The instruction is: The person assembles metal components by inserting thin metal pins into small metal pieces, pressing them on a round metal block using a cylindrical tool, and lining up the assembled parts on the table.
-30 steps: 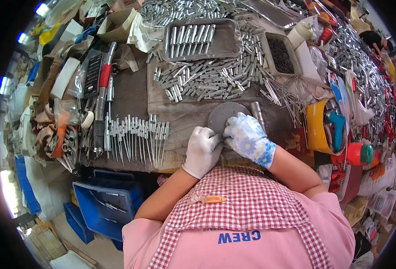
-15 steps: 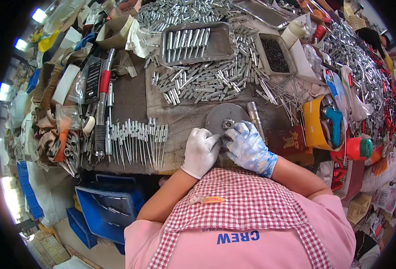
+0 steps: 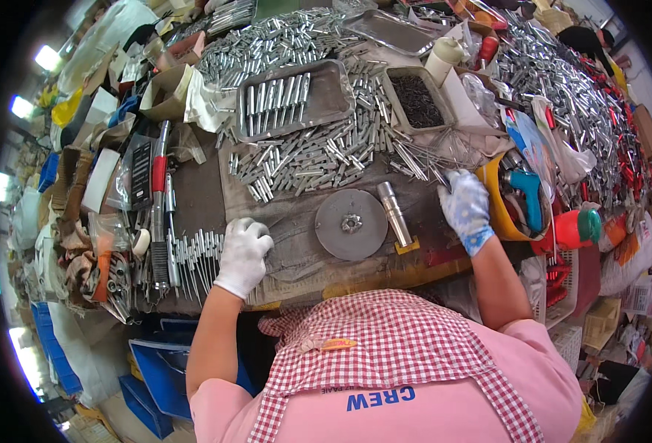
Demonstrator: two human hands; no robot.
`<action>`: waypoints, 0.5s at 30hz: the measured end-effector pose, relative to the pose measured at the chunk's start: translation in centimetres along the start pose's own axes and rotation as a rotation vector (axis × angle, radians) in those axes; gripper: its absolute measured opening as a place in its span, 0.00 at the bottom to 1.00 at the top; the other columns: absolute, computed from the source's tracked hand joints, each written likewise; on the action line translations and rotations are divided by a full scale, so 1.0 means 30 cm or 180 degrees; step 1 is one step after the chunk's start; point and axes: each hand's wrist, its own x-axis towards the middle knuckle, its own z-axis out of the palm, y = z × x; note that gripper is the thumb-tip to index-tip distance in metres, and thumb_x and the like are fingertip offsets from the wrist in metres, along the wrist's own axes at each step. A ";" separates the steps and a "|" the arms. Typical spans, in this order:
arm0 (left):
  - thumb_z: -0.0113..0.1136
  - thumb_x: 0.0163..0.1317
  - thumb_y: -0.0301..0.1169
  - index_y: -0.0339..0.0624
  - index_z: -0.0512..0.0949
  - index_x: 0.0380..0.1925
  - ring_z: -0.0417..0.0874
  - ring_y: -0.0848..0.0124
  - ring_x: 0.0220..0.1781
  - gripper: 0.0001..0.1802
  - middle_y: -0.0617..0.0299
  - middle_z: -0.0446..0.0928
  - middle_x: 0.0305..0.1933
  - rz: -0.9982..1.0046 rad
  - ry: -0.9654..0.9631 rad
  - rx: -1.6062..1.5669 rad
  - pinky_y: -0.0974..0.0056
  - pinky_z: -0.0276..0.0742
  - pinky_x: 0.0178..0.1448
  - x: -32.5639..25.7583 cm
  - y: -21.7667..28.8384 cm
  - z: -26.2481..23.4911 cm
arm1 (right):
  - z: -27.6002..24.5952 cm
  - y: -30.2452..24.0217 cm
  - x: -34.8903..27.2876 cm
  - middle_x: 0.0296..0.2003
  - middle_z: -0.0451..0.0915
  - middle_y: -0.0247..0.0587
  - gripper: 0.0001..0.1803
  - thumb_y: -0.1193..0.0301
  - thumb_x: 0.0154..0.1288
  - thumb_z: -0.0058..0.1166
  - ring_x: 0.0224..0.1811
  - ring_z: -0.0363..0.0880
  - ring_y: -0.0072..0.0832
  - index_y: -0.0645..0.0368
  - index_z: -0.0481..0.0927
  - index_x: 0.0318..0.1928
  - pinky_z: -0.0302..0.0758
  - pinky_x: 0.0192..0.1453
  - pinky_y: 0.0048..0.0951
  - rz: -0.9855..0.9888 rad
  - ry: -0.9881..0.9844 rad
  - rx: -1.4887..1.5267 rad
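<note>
My left hand, in a white glove, is curled at the right end of a row of metal tubes with thin rods; what its fingers hold, if anything, is hidden. My right hand, in a blue-and-white glove, reaches to the ends of loose thin metal rods, its fingertips closed on one as far as I can see. Between my hands lies a round grey disc with a small toothed metal piece at its middle. A thick metal cylinder lies beside the disc.
Behind the disc spreads a pile of short metal tubes. A metal tray holds a row of tubes, and a bin holds dark small pieces. A yellow container with a teal-handled tool stands by my right hand.
My hands have parted from over the disc. The left has moved left to the row of tubes, the right has gone right and away to the loose thin rods. The whole view has shifted slightly.
</note>
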 end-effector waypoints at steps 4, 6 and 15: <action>0.58 0.46 0.20 0.42 0.81 0.27 0.77 0.53 0.53 0.08 0.56 0.80 0.41 0.0038 0.0346 -0.0388 0.49 0.71 0.61 -0.013 -0.016 0.027 | 0.046 0.021 0.112 0.42 0.84 0.43 0.13 0.61 0.60 0.62 0.43 0.84 0.43 0.55 0.83 0.39 0.81 0.48 0.42 0.0062 0.0131 -0.0108; 0.58 0.47 0.20 0.41 0.80 0.29 0.77 0.52 0.52 0.08 0.55 0.80 0.41 -0.0197 0.0903 -0.0574 0.49 0.71 0.60 0.003 0.015 0.029 | 0.090 0.019 0.163 0.38 0.85 0.46 0.12 0.61 0.60 0.61 0.40 0.85 0.45 0.55 0.84 0.36 0.82 0.46 0.44 0.0071 -0.0228 -0.0014; 0.69 0.56 0.36 0.35 0.77 0.51 0.83 0.45 0.49 0.25 0.41 0.82 0.46 -0.2466 0.0894 -0.0385 0.50 0.78 0.55 0.147 -0.090 -0.026 | 0.035 0.013 0.173 0.37 0.83 0.48 0.08 0.66 0.59 0.61 0.43 0.82 0.46 0.57 0.82 0.36 0.78 0.50 0.44 -0.0032 0.0634 0.0365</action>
